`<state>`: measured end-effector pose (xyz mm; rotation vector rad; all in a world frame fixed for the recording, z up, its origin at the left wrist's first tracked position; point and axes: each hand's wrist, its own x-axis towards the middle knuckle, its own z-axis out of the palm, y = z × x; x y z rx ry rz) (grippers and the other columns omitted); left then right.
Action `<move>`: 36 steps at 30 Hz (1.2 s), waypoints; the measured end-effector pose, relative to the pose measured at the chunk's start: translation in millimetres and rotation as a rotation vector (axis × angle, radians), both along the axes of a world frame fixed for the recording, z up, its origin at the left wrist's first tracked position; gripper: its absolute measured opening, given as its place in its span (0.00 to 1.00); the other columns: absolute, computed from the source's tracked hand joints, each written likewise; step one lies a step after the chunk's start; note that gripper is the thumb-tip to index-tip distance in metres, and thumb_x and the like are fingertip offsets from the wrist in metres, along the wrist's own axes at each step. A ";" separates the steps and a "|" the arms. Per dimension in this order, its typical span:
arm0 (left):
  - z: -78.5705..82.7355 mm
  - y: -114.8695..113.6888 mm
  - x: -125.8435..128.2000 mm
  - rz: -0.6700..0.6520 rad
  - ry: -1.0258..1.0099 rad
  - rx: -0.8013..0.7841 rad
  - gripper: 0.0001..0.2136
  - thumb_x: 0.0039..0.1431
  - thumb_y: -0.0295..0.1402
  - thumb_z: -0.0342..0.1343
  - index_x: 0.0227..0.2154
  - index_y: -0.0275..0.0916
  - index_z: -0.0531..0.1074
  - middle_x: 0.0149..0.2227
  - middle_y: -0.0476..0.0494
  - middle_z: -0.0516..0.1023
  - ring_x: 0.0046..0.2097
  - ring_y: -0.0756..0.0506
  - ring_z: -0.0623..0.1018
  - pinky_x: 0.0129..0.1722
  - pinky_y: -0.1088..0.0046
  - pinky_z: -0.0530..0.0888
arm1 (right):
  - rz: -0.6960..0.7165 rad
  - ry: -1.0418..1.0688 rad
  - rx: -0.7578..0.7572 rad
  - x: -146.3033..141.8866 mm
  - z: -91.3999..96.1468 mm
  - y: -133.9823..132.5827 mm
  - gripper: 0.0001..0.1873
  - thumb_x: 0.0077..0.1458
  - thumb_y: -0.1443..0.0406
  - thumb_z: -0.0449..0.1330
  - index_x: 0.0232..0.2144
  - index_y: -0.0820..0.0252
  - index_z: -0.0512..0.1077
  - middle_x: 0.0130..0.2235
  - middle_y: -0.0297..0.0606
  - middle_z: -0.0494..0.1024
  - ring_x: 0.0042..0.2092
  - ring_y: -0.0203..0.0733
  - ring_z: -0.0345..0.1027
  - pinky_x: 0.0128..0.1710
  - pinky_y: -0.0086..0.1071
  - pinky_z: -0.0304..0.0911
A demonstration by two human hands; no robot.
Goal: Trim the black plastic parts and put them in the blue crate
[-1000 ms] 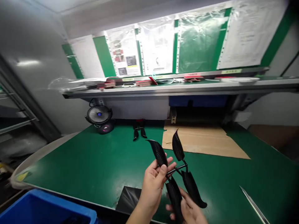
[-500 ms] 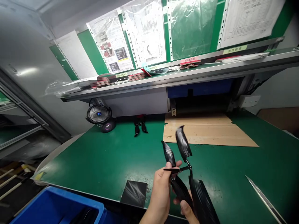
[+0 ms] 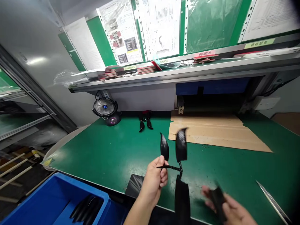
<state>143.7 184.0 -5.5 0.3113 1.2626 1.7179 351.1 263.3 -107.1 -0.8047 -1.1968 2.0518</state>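
In the head view, my left hand (image 3: 153,179) is closed on a black plastic sprue (image 3: 172,167) with curved, blade-like moulded pieces attached. Two of these pieces point up, and a long one (image 3: 182,198) hangs below the joint. My right hand (image 3: 234,211) is apart from it at the lower right, smeared by motion, its fingers around a loose dark moulded piece (image 3: 217,200). Partly hidden behind my left forearm, a black square block (image 3: 134,184) lies at the table's front edge.
A blue bin (image 3: 78,186) with several black pieces (image 3: 87,207) stands at the lower left. On the green table (image 3: 105,156) are a small fan (image 3: 105,107), another black moulded cluster (image 3: 145,121), a cardboard sheet (image 3: 217,131) and a long pointed metal tool (image 3: 273,200). A shelf (image 3: 164,75) spans above.
My right hand has moved right, away from the sprue, with one moulded piece now separate from it. My left hand still holds the sprue, slightly turned. The view has shifted, showing more of the bin.
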 end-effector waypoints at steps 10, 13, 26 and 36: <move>-9.9 -0.2 15.0 -0.272 0.510 -0.194 0.20 0.60 0.50 0.48 0.24 0.37 0.63 0.15 0.57 0.51 0.18 0.55 0.50 0.18 0.76 0.47 | 0.140 -0.070 0.459 5.7 94.4 31.2 0.18 0.54 0.58 0.62 0.48 0.54 0.74 0.53 0.44 0.71 0.54 0.54 0.63 0.51 0.36 0.64; -9.7 -4.3 11.4 -0.263 0.679 -0.255 0.19 0.62 0.48 0.45 0.24 0.38 0.63 0.16 0.56 0.51 0.19 0.54 0.53 0.19 0.76 0.49 | 0.155 -0.070 0.436 5.1 86.0 24.6 0.18 0.54 0.60 0.63 0.47 0.56 0.74 0.53 0.45 0.70 0.54 0.54 0.63 0.51 0.36 0.65; 33.7 -20.7 22.7 -0.246 2.195 0.473 0.07 0.61 0.29 0.51 0.30 0.34 0.71 0.19 0.49 0.63 0.23 0.49 0.62 0.21 0.70 0.57 | -0.146 -0.089 -0.234 -27.9 52.9 23.0 0.19 0.49 0.55 0.63 0.40 0.61 0.72 0.42 0.42 0.76 0.40 0.42 0.72 0.37 0.33 0.70; -0.8 -25.5 10.1 -0.232 0.444 -0.087 0.20 0.56 0.50 0.54 0.36 0.34 0.72 0.24 0.45 0.71 0.24 0.51 0.69 0.19 0.80 0.64 | -0.366 -0.641 0.633 -7.2 33.0 124.1 0.10 0.45 0.62 0.59 0.30 0.62 0.73 0.50 0.52 0.69 0.60 0.69 0.47 0.59 0.63 0.30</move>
